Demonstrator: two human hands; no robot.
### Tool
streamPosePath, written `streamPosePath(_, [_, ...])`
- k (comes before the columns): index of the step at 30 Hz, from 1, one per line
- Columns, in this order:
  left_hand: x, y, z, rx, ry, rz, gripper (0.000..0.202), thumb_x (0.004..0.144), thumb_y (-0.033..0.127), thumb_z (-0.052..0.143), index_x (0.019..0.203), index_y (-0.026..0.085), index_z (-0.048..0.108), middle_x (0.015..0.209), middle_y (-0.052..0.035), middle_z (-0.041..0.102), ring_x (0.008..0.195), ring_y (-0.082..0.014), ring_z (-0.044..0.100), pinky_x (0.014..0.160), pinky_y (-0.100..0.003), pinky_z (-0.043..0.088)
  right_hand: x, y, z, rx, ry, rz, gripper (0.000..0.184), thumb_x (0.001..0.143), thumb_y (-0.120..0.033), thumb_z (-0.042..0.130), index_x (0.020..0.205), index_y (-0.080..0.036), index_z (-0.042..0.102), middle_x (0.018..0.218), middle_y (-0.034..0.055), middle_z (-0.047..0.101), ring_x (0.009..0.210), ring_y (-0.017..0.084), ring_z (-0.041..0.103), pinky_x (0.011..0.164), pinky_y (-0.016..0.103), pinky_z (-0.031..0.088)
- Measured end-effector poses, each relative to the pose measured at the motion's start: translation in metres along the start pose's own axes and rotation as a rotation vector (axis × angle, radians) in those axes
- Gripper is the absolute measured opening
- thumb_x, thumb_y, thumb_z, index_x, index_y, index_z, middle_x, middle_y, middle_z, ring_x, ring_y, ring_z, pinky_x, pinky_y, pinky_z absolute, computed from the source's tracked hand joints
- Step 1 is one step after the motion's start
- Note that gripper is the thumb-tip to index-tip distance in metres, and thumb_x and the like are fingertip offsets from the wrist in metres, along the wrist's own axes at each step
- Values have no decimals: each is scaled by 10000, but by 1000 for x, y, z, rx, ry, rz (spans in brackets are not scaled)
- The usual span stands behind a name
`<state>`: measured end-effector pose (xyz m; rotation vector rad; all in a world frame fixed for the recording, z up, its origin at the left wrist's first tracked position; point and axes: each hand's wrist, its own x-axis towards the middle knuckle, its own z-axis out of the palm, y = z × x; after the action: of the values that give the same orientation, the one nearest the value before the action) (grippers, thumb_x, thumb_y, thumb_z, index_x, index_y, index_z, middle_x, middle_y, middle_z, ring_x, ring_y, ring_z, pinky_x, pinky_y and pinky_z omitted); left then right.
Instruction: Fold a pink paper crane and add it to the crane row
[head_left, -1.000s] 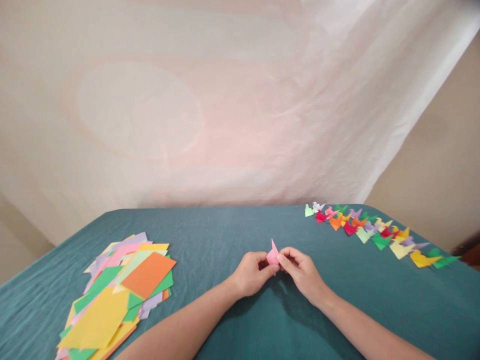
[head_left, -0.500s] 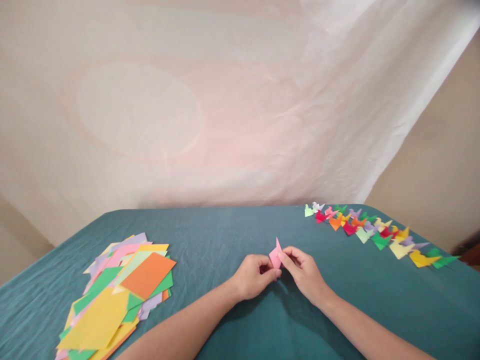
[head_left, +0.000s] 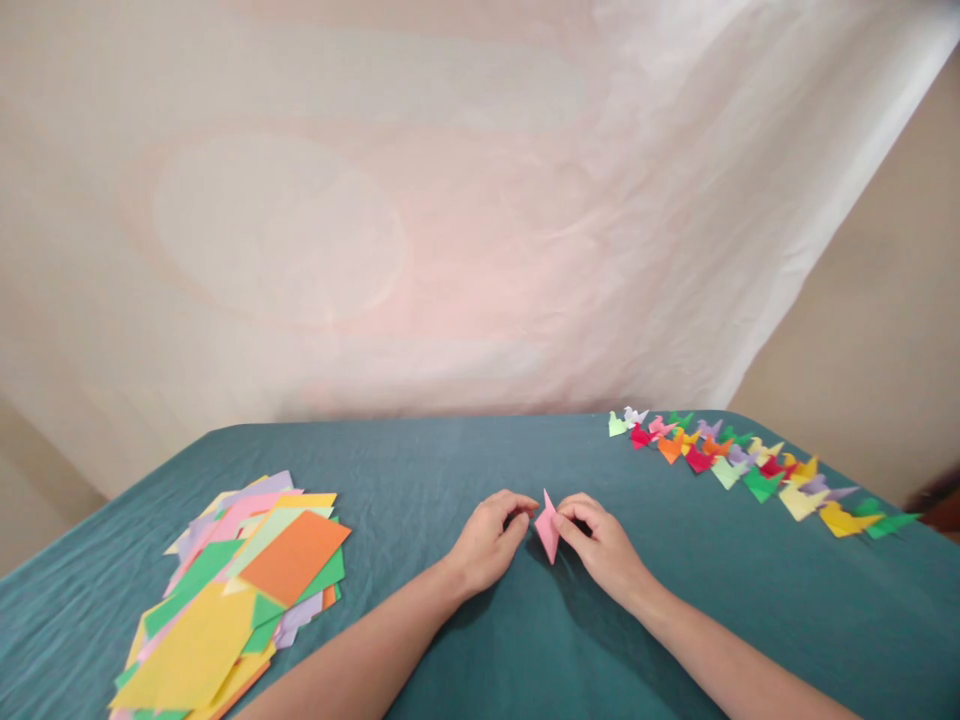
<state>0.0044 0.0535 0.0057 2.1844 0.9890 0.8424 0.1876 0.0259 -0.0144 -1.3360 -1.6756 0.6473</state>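
Note:
A small folded piece of pink paper (head_left: 547,528), a narrow diamond with pointed top and bottom, is held up a little over the tablecloth. My right hand (head_left: 596,535) pinches its right edge between thumb and fingers. Just to the left of the paper is my left hand (head_left: 491,540), its thumb and curled fingers apart with nothing between them. The left fingertips come very close to the paper's upper left side; whether they touch it I cannot tell.
Loose sheets of coloured paper (head_left: 296,558) lie in an untidy pile at the left of the green-covered table (head_left: 420,460). Rows of folded paper birds (head_left: 763,483) stand along the right side. A pale cloth (head_left: 480,250) hangs behind the table.
My left hand has let go of the pink paper and drawn back slightly left. The paper, still in my right hand, now sits lower, its bottom point showing.

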Motion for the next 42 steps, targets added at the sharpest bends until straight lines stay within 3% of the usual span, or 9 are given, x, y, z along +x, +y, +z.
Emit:
streamPosePath(3, [0,-8,3,73,67,-25,231,765,115,492,948,195,608,915,-25,618,882,-167,549,831,-285,400,2,6,5,-146,20,-17,220,811,-320,514,666,-208,636,913,41,619,913,206,524,840,346,370])
streamPosePath(7, [-1,-11,7,196,133,-36,150,737,148,543,857,202,615,870,-22,615,886,-195,533,810,-318,395,2,6,10,-280,19,-3,207,802,-297,515,656,-227,644,932,35,627,959,217,505,857,375,355])
streamPosePath(12, [-2,-11,8,268,129,-17,59,737,182,564,751,204,616,843,-24,599,886,-198,526,810,-329,383,0,3,11,-407,36,-33,183,811,-287,498,688,-220,617,959,46,602,988,227,482,835,377,357])
streamPosePath(18, [-3,-11,9,262,109,2,75,726,159,565,746,208,618,852,-13,600,896,-188,524,817,-321,376,-2,3,12,-494,63,-55,110,783,-285,536,717,-203,567,934,56,565,979,236,471,819,375,361])
streamPosePath(29, [-4,-7,9,261,102,6,55,705,198,599,755,205,621,857,-22,602,888,-197,528,822,-327,386,-5,5,13,-497,82,-136,82,795,-271,532,841,-203,535,923,61,535,949,233,466,796,366,383])
streamPosePath(35, [-3,-5,8,236,77,21,59,713,190,593,763,204,619,862,-21,609,877,-190,530,823,-319,383,-5,-1,11,-456,4,-158,85,815,-231,515,765,-214,582,928,51,556,955,218,470,818,360,385])
streamPosePath(42, [-4,-3,6,194,29,89,131,752,201,578,865,223,642,923,-27,619,916,-190,526,840,-321,375,-2,-3,0,-420,-89,-151,156,817,-213,506,815,-243,659,1005,49,568,1031,224,457,863,384,377])
